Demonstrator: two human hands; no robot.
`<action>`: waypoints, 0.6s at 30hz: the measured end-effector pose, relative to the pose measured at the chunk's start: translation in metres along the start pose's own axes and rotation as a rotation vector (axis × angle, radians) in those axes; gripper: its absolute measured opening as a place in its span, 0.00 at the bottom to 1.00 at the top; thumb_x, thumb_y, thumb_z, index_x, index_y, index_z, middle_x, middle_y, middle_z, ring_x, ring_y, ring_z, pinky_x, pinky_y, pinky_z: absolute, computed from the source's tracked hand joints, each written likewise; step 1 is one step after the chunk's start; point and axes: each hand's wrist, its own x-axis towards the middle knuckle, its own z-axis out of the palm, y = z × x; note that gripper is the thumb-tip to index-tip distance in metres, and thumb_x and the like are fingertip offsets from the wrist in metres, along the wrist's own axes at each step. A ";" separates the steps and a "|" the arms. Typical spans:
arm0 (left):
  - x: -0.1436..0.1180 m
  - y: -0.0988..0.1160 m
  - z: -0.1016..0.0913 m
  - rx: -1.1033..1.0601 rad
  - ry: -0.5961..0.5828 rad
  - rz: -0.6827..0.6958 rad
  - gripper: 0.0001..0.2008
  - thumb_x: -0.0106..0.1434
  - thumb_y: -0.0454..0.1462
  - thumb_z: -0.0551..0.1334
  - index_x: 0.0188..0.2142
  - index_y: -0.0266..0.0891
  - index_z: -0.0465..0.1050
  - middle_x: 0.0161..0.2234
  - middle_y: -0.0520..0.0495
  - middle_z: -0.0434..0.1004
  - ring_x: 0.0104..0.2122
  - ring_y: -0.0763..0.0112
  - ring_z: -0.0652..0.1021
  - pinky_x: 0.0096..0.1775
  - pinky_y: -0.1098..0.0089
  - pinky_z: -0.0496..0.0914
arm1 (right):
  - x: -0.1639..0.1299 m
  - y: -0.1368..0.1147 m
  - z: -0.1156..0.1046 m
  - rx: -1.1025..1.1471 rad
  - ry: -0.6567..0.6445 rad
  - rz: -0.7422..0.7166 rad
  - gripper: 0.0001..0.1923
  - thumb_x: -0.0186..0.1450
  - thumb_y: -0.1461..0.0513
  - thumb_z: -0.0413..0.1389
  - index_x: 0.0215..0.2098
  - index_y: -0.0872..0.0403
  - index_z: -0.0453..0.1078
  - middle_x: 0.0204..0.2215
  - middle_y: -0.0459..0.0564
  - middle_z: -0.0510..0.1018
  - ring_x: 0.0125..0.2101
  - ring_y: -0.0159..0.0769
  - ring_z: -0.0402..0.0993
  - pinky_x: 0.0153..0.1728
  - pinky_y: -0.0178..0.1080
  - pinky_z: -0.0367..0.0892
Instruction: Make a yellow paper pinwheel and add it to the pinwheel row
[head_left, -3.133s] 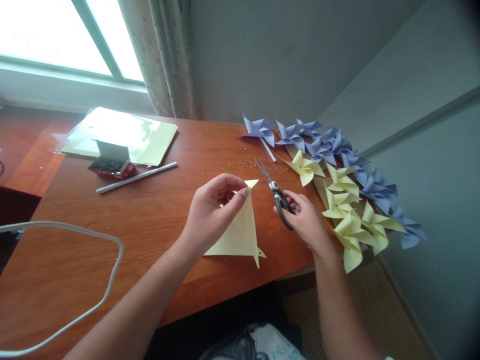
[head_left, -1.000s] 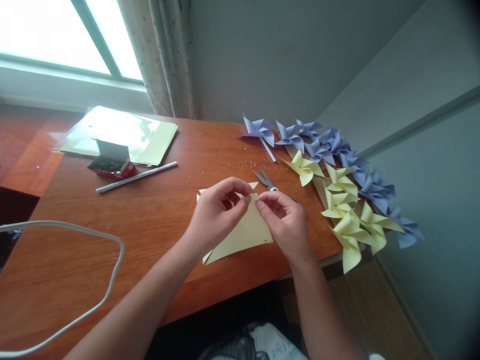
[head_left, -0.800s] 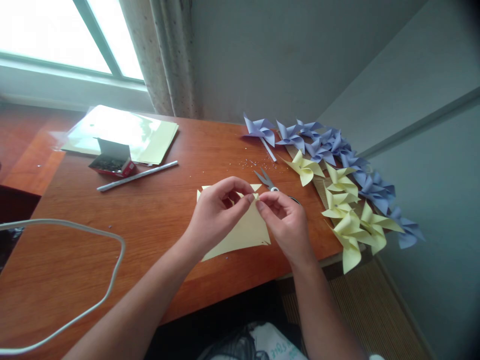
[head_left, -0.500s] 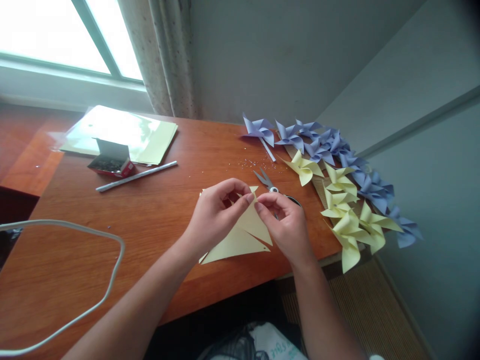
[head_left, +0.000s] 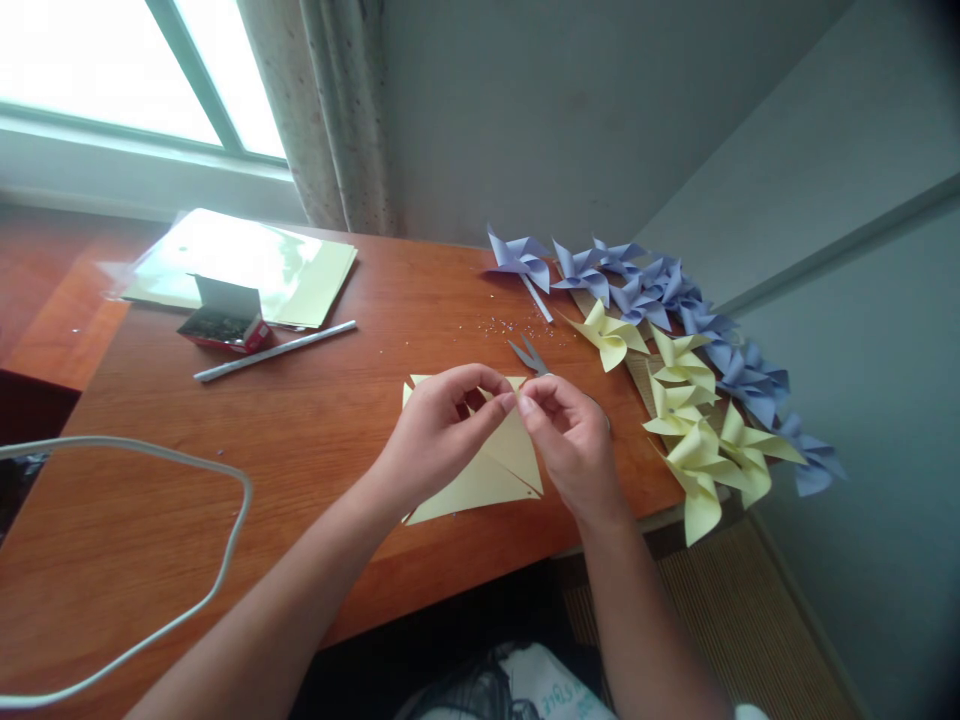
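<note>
Your left hand [head_left: 435,435] and your right hand [head_left: 574,445] meet above the yellow paper [head_left: 487,470], which lies on the wooden worktop [head_left: 315,440] near its front edge, directly in front of you. The grip of the left hand is closed on an upper corner of the paper, thumb and forefinger pressed together on it, and the grip of the right hand pinches the same place from the other side, so the fingertips of both hands almost touch. The paper is folded into a triangle shape with cuts in it, but your hands cover its top part, so you cannot see how the corner is bent. Behind your right hand lie the scissors [head_left: 529,356]; only the grey blades show, the handles are hidden by the hand. Small shiny bits [head_left: 510,325] are scattered on the worktop just beyond the blades; they are too small to make out. Along the right edge of the worktop there is a row of finished yellow pinwheels [head_left: 686,400] and, behind them, purple pinwheels [head_left: 660,290], some reaching over the edge. Far to the left you have a stack of yellow sheets in a clear cover [head_left: 240,265], a small open red box [head_left: 225,322] just in front of it, and a thin white stick [head_left: 274,351] beside the box. A white cable [head_left: 225,530] curves over the left part of the worktop and is cut off by the picture border.
</note>
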 end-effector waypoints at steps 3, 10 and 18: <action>0.000 -0.001 0.000 0.000 -0.003 -0.007 0.10 0.66 0.41 0.63 0.33 0.36 0.73 0.29 0.49 0.73 0.27 0.73 0.68 0.29 0.71 0.63 | 0.000 0.001 0.000 0.078 -0.010 0.028 0.05 0.67 0.61 0.57 0.32 0.52 0.70 0.29 0.43 0.72 0.31 0.32 0.69 0.36 0.35 0.66; 0.000 0.003 0.001 0.034 -0.014 0.011 0.10 0.67 0.40 0.61 0.31 0.36 0.70 0.25 0.53 0.68 0.26 0.75 0.67 0.28 0.72 0.62 | -0.002 0.001 0.000 0.137 -0.011 0.067 0.05 0.67 0.62 0.59 0.32 0.52 0.70 0.28 0.42 0.72 0.31 0.31 0.68 0.34 0.34 0.64; 0.002 -0.007 -0.004 0.168 0.293 0.109 0.07 0.66 0.38 0.62 0.32 0.38 0.72 0.28 0.51 0.72 0.27 0.73 0.71 0.29 0.71 0.65 | -0.005 0.011 -0.002 0.259 0.103 0.125 0.04 0.65 0.60 0.61 0.33 0.50 0.72 0.29 0.41 0.73 0.30 0.29 0.67 0.34 0.33 0.63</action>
